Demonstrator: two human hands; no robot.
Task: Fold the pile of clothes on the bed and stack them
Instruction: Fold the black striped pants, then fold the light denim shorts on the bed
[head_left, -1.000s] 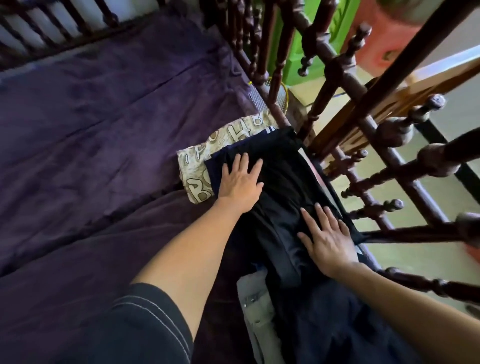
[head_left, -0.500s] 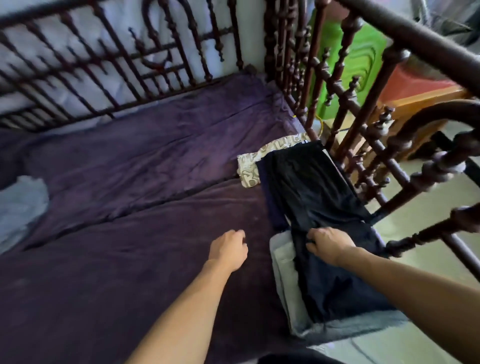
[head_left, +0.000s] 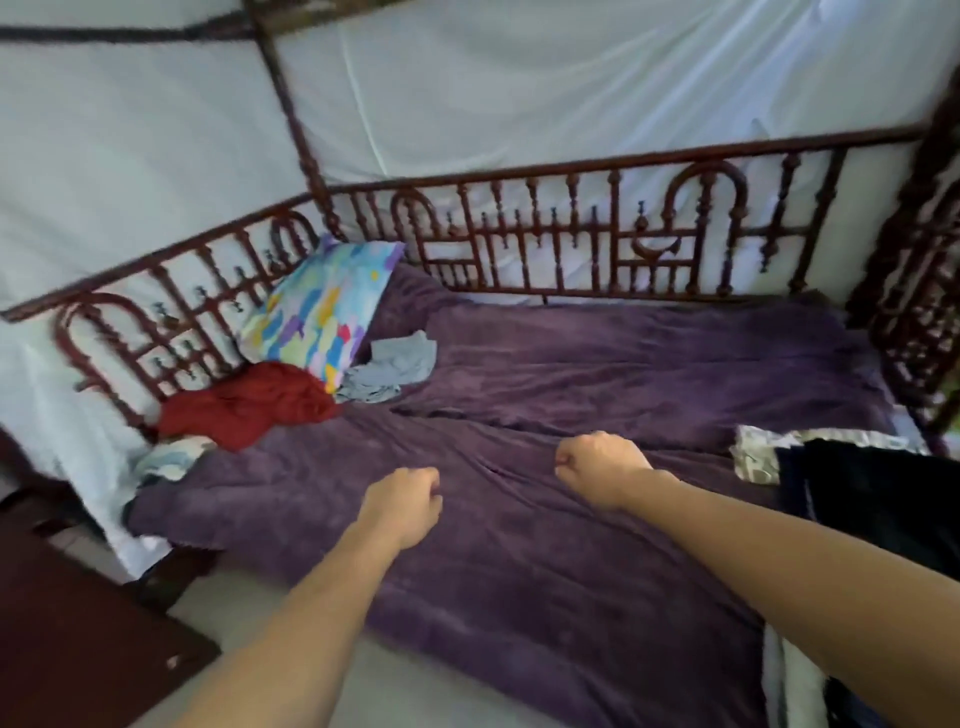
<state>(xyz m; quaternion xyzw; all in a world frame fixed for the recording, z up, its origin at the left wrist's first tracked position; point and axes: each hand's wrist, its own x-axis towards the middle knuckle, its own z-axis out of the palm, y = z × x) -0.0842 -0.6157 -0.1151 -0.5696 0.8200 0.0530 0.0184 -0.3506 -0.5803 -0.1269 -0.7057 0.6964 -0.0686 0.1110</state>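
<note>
Clothes pile (head_left: 249, 405) left, stack (head_left: 857, 493) right

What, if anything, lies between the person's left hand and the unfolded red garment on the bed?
Nothing visible does. Only bare purple blanket lies between the left hand and the red garment, which sits crumpled beside the patterned pillow, away from that hand.

A purple blanket (head_left: 571, 571) fills the middle, with a carved dark wooden rail (head_left: 571, 234) at 12 o'clock. Near centre, the left hand (head_left: 402, 506) and right hand (head_left: 597, 467) hover over the blanket, fingers curled, holding nothing. At 10 o'clock a colourful pillow (head_left: 322, 306) leans on the rail, with a crumpled grey garment (head_left: 389, 366) and a red garment (head_left: 244, 405) beside it. At 3 o'clock a folded black garment (head_left: 872, 493) lies on a patterned cloth (head_left: 753, 457).
</note>
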